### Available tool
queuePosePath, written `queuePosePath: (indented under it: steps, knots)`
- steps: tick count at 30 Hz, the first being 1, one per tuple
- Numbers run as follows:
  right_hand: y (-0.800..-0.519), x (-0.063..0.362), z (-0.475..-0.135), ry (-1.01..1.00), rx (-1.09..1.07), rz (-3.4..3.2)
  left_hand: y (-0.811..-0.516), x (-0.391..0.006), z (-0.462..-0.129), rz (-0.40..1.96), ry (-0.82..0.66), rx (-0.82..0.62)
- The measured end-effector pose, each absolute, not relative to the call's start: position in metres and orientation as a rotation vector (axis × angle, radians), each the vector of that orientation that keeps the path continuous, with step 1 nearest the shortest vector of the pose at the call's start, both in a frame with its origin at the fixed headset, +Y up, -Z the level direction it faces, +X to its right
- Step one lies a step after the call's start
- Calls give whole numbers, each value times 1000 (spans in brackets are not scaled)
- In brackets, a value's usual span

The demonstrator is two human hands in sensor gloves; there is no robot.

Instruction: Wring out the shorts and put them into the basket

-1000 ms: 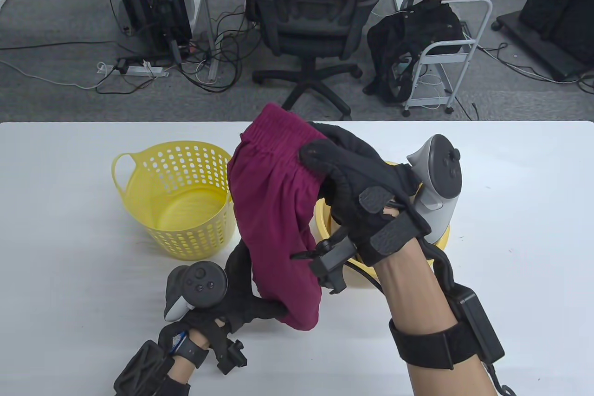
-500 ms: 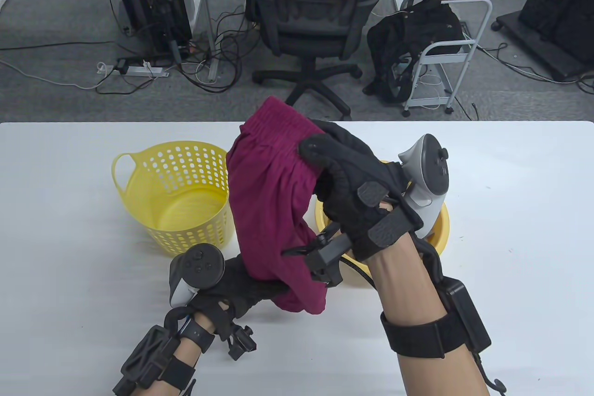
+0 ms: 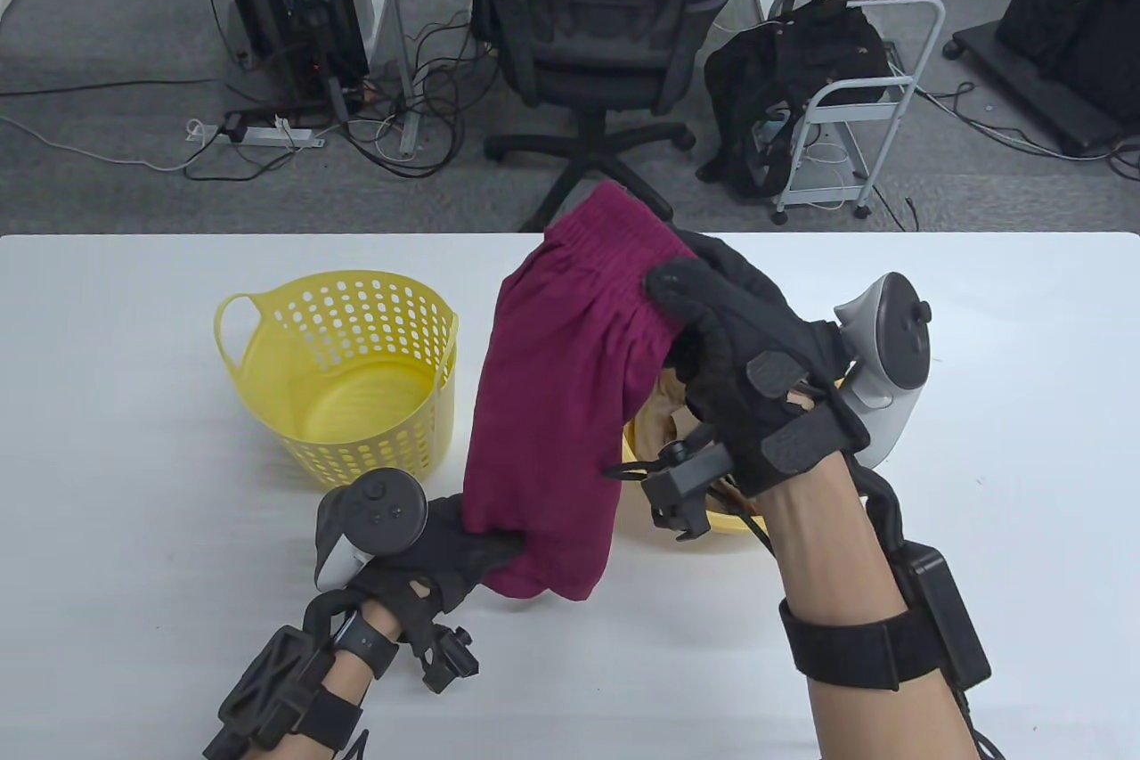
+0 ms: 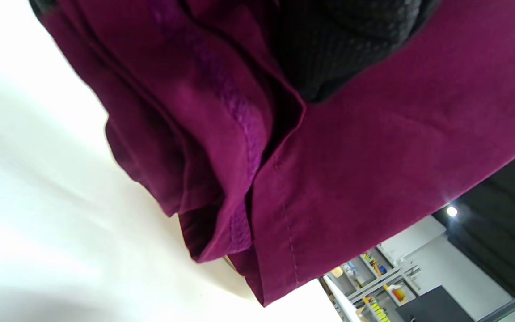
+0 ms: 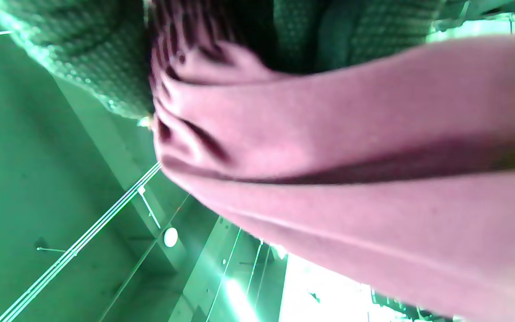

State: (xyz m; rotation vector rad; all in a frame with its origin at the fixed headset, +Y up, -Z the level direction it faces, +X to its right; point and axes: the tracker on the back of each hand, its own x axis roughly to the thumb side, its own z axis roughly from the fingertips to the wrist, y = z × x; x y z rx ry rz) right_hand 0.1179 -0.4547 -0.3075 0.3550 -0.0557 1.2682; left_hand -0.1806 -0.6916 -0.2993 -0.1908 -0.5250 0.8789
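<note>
Right hand (image 3: 739,368) grips the shorts (image 3: 561,404) at the waistband, held up above the table (image 3: 134,439). Left hand (image 3: 445,542) clutches the hem; basket (image 3: 347,386) sits left.

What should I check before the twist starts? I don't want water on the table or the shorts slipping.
1. Right hand grips the waistband end of the shorts: ok.
2. Left hand holds the lower end of the shorts: ok.
3. Shorts lifted off the table: cannot tell; the bottom hem hangs low near it.
4. Shorts over the yellow bowl to catch drips: not ok; only partly, the lower end hangs in front of it.
5. Basket upright, with room inside: ok.
6. Shorts already twisted: not ok; they hang loosely.
</note>
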Motion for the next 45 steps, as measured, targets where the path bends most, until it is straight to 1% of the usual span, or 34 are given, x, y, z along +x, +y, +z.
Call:
queuePosePath:
  steps: [4, 7, 11, 20, 23, 26, 31, 39, 41, 45]
  knots:
    - [-459, 137, -308, -98, 308, 1349, -686, -189, -298, 818, -497, -193]
    - [-462, 157, -308, -171, 254, 1480, -682, -196, -296, 761, -479, -198]
    - [-473, 178, -306, -223, 177, 1621, -674, -204, -294, 704, -465, -203]
    - [-493, 193, -303, -352, 161, 1851, -643, -211, -284, 614, -478, -176]
    - [-499, 192, -300, -433, 161, 1944, -628, -212, -280, 589, -486, -137]
    - [-505, 187, -296, -500, 179, 2051, -613, -213, -277, 624, -482, -91]
    - [-516, 173, -291, -555, 216, 2150, -593, -211, -275, 672, -466, -11]
    - [-535, 144, -282, -630, 272, 2257, -578, -200, -277, 814, -419, 59]
    - [-541, 136, -280, -625, 285, 2251, -576, -195, -278, 836, -403, 72]
    - [-553, 120, -278, -592, 301, 2220, -577, -180, -281, 903, -416, 62]
